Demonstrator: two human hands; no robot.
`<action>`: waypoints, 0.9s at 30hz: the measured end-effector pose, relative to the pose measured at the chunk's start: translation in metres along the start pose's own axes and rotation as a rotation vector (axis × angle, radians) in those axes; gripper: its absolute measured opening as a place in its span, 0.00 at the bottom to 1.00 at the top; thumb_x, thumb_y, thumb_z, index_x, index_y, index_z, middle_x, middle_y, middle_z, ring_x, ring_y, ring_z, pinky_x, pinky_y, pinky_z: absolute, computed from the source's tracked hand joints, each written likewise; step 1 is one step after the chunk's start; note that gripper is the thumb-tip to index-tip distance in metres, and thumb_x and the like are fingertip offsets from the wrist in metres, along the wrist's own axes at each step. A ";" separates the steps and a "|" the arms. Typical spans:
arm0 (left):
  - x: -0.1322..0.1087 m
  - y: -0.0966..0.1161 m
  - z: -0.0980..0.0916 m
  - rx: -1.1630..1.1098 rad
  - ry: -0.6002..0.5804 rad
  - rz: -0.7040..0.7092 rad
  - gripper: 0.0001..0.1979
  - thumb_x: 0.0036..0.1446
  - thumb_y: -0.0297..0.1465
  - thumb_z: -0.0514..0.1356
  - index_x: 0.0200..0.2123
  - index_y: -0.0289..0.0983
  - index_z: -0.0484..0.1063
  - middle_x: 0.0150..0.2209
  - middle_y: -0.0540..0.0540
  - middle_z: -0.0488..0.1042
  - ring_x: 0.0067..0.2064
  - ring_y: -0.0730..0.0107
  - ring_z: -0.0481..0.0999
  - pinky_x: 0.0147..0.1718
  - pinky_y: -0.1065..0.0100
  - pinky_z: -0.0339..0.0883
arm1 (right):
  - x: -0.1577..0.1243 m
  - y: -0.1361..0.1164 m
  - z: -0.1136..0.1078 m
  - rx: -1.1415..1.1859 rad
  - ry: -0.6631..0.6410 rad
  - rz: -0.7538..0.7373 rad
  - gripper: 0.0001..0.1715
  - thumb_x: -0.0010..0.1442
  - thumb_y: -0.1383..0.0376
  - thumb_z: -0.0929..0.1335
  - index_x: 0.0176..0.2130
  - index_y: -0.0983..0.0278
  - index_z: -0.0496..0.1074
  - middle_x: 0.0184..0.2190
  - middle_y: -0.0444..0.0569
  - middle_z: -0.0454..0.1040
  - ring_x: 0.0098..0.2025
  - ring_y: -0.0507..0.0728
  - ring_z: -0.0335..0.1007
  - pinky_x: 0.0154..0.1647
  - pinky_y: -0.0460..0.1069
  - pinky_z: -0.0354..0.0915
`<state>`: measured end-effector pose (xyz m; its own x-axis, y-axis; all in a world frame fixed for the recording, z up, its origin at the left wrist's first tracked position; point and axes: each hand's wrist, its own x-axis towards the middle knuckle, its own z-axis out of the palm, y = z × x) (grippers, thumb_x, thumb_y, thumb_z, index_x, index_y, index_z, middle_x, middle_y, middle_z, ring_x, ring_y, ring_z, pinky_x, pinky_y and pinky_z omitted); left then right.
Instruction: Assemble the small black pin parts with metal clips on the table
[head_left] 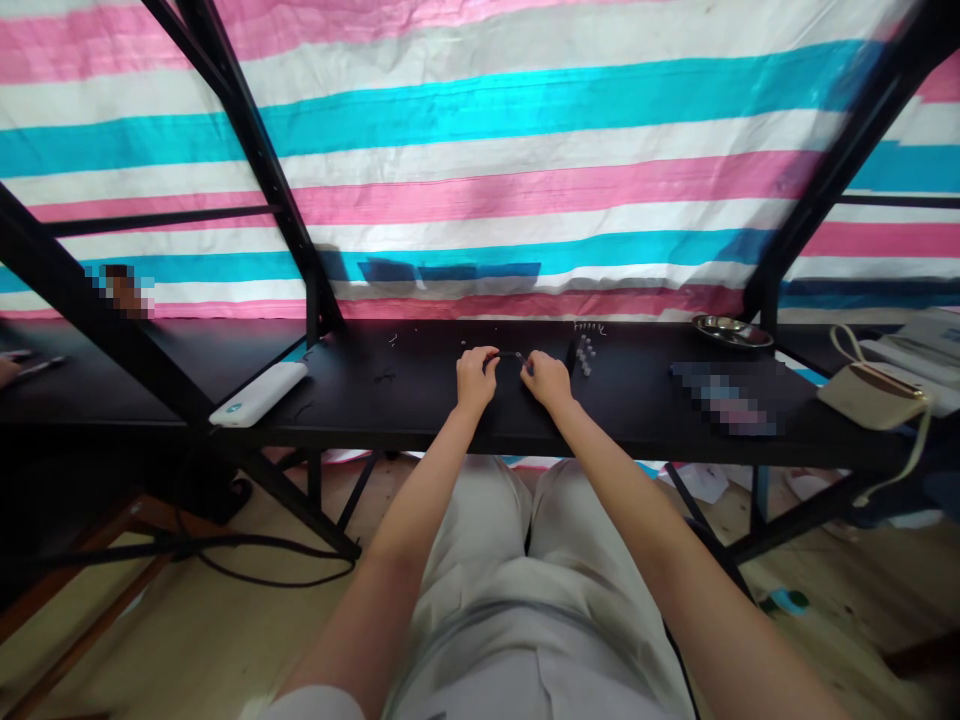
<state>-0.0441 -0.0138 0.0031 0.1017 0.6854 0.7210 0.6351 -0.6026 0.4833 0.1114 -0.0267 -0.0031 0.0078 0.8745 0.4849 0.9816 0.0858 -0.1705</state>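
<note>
A thin dark cord-like piece (pixel 507 354) stretches between my two hands just above the black tabletop (pixel 420 410). My left hand (pixel 476 380) is closed in a pinch on its left end. My right hand (pixel 548 381) is closed too, its fingertips at the other end, where a tiny shiny bit shows. The fingers cover exactly how that end is gripped. Beside my right hand lie several small clear or whitish pieces (pixel 585 353), with a row of tiny metallic bits (pixel 589 327) behind them.
A long white case (pixel 261 394) lies at the left, near dark thread-like scraps (pixel 385 376). To the right are a shiny metal dish (pixel 732 331) and a beige handbag (pixel 870 395). Black frame posts (pixel 289 215) flank me. Another person's hand (pixel 7 371) shows at the left edge.
</note>
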 end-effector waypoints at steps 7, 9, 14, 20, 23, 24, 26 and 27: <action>-0.001 -0.001 0.001 -0.010 -0.015 0.039 0.08 0.59 0.29 0.54 0.41 0.38 0.71 0.39 0.45 0.75 0.41 0.66 0.71 0.44 0.63 0.63 | -0.001 -0.001 -0.001 -0.018 -0.020 -0.042 0.08 0.60 0.66 0.60 0.37 0.64 0.66 0.38 0.53 0.73 0.39 0.57 0.67 0.36 0.49 0.51; -0.001 -0.001 0.001 -0.024 -0.004 0.059 0.09 0.60 0.30 0.54 0.41 0.37 0.71 0.39 0.45 0.75 0.42 0.66 0.71 0.45 0.63 0.63 | -0.002 -0.002 -0.002 -0.022 -0.025 -0.046 0.08 0.60 0.66 0.60 0.37 0.65 0.66 0.38 0.53 0.73 0.39 0.57 0.67 0.36 0.49 0.51; -0.001 0.000 0.002 -0.048 -0.013 0.098 0.11 0.61 0.32 0.53 0.43 0.38 0.72 0.41 0.44 0.75 0.44 0.66 0.71 0.46 0.63 0.63 | -0.002 -0.002 -0.003 -0.032 -0.026 -0.056 0.07 0.59 0.67 0.60 0.37 0.65 0.66 0.38 0.53 0.73 0.39 0.57 0.67 0.36 0.49 0.51; -0.002 -0.004 0.006 -0.103 -0.111 0.185 0.21 0.59 0.31 0.55 0.56 0.38 0.64 0.43 0.45 0.75 0.43 0.68 0.70 0.48 0.64 0.64 | -0.002 0.000 0.001 -0.014 0.004 -0.058 0.07 0.59 0.67 0.61 0.36 0.65 0.66 0.36 0.53 0.73 0.38 0.57 0.67 0.36 0.49 0.50; -0.004 -0.005 0.008 -0.106 -0.207 0.213 0.29 0.57 0.29 0.56 0.62 0.39 0.55 0.45 0.46 0.74 0.45 0.67 0.70 0.50 0.63 0.63 | -0.001 0.002 0.003 0.021 0.056 -0.064 0.07 0.59 0.66 0.60 0.34 0.64 0.66 0.35 0.52 0.73 0.36 0.56 0.67 0.35 0.49 0.50; -0.005 -0.005 0.009 -0.102 -0.235 0.219 0.30 0.56 0.29 0.57 0.62 0.40 0.54 0.46 0.46 0.74 0.46 0.67 0.70 0.50 0.62 0.63 | -0.001 0.002 0.003 0.037 0.076 -0.073 0.07 0.59 0.66 0.60 0.34 0.64 0.66 0.34 0.51 0.73 0.36 0.56 0.66 0.34 0.49 0.50; -0.005 -0.006 0.010 -0.100 -0.275 0.217 0.31 0.55 0.28 0.57 0.62 0.40 0.54 0.47 0.46 0.73 0.47 0.66 0.69 0.51 0.62 0.63 | -0.001 0.004 0.005 0.069 0.112 -0.104 0.07 0.59 0.66 0.60 0.33 0.64 0.66 0.33 0.51 0.72 0.34 0.56 0.66 0.34 0.49 0.50; -0.005 -0.006 0.010 -0.107 -0.285 0.209 0.31 0.55 0.27 0.57 0.62 0.40 0.55 0.47 0.46 0.73 0.46 0.66 0.69 0.51 0.62 0.63 | -0.001 0.004 0.005 0.085 0.128 -0.121 0.07 0.59 0.66 0.60 0.33 0.64 0.66 0.32 0.51 0.72 0.34 0.55 0.66 0.33 0.49 0.50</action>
<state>-0.0409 -0.0096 -0.0088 0.4395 0.6203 0.6497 0.4962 -0.7706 0.4000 0.1145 -0.0246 -0.0088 -0.0802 0.7879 0.6106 0.9574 0.2314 -0.1729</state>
